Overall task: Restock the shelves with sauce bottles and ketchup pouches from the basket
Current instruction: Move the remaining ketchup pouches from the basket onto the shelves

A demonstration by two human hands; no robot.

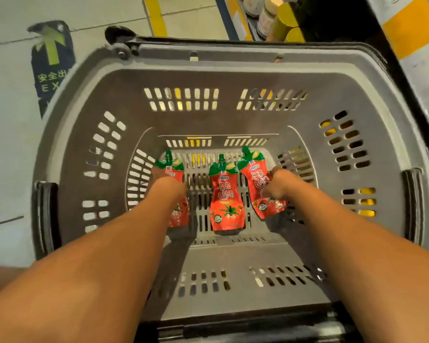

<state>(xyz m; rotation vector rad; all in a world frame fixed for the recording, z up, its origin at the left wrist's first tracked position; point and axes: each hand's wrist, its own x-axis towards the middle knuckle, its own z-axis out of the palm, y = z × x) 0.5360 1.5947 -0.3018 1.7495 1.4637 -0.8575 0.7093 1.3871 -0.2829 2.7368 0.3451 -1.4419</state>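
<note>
Pale shop floor point(8, 134) underfoot, with a dark exit sticker point(51, 58) at upper left and a shelf of jars point(265, 16) at upper right. Between them sits a grey slotted basket point(124, 100), deep, with both bare arms reaching to its bottom.

Left hand point(170, 186) down on the left pouch point(176, 214), covering its middle; fingers hidden behind the wrist, so impossible to say whether closed round it. Right hand point(275, 180) curled onto the right pouch point(254, 174), seemingly gripping its edge, with the pouch tilted. Middle pouch point(227, 194) lying flat, untouched, between the two hands.

Best done, probably, by taking each pouch round its firm waist rather than the soft lower belly, lifting straight up clear of the basket walls, spouts upward, ready to stand on the shelf.

Count: three ketchup pouches, all in the basket; no sauce bottles visible in it; two hands engaged.
</note>
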